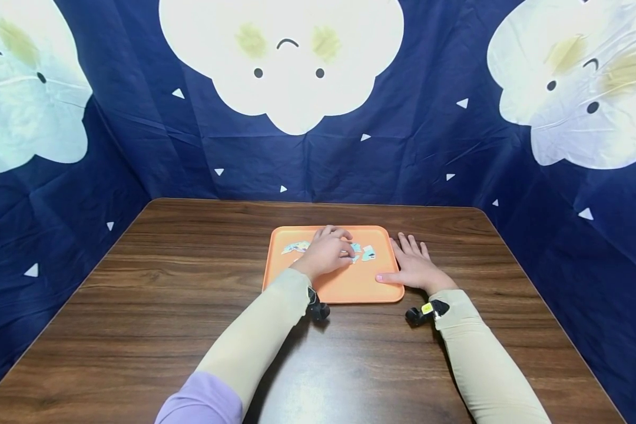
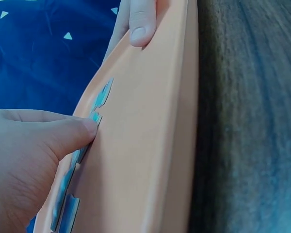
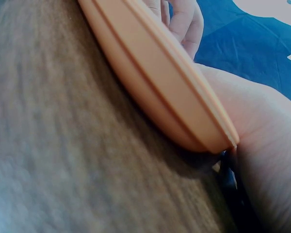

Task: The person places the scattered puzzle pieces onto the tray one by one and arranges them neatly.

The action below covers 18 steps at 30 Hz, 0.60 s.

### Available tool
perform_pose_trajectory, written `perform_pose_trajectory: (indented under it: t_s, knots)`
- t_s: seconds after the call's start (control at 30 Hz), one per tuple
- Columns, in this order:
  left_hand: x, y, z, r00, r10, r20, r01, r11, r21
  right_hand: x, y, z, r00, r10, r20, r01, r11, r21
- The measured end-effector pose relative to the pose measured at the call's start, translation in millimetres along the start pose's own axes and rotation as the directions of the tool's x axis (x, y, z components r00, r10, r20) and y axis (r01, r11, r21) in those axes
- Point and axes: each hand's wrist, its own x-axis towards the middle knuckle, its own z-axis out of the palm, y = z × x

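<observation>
An orange tray (image 1: pixel 350 288) lies on the wooden table, bearing several flat, light-coloured puzzle pieces (image 1: pixel 368 253). My left hand (image 1: pixel 325 253) is over the middle of the tray with its fingers bent down. In the left wrist view its thumb presses at the edge of a light-blue puzzle piece (image 2: pixel 96 116); the fingers opposite are hidden behind. Other pieces (image 1: pixel 295 247) show to the left of that hand. At the tray's right rim rests my right hand (image 1: pixel 416 268), fingers straight and spread beyond the rim, thumb reaching over the tray.
The dark brown table (image 1: pixel 191 282) extends around the tray on all sides. Behind and beside it hangs a navy cloth (image 1: pixel 307 159) with white clouds and triangles. A black camera (image 1: pixel 318 309) is strapped to my left wrist, another camera (image 1: pixel 418 315) to my right.
</observation>
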Motion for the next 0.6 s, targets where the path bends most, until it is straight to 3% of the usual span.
perform_pose_trajectory:
  t_s: [0.47,0.6]
  knots:
    - [-5.2,-1.9,2.4,1.0,-0.015,0.018,0.016,0.998,-0.058,0.9,-1,0,1.0,0.003,0.012,-0.003,1.0,-0.001]
    - [-11.2,-8.2,1.0,1.0,-0.005,-0.017,0.003,0.994,-0.108,0.5,2,-1,1.0,-0.006,0.006,0.006,1.0,0.025]
